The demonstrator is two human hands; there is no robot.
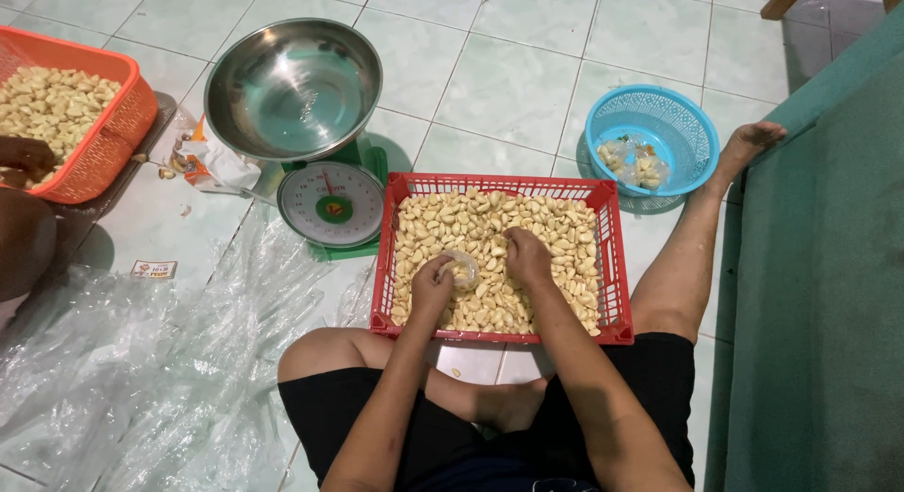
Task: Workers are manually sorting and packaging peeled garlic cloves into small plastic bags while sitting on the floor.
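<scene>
Two baskets of peeled garlic cloves sit on the tiled floor [527, 68], one at each end of the work. At the left edge, an orange basket [122, 125] holds cloves, and another person's hand [24, 158] rests on its near rim; that person is otherwise cut off. Clear plastic sheeting [141, 360] lies crumpled across the lower left floor. Next comes a green dial scale [331, 205] with an empty steel bowl [292, 87] on top, just left of the red basket [414, 183].

Red basket: full of garlic cloves [556, 242], set directly in front of the seated person's crossed legs. Left hand [431, 287] is clenched around a small clear plastic bag [462, 268], holding it at the clove surface. Right hand [527, 257] lies knuckles-up on the cloves just beside the bag; whether its grip is closed on cloves I cannot tell, since the fingers are turned under.

Judgement: the step in hand looks like filling the bag from the red basket. A next move would call for keeping the bag mouth open while cloves go in.

Farther right, a blue round basket [697, 125] holds a few bagged items, contents unclear. A green surface [819, 285] fills the right edge, nature uncertain. Bag fill level is hidden by the fingers.
</scene>
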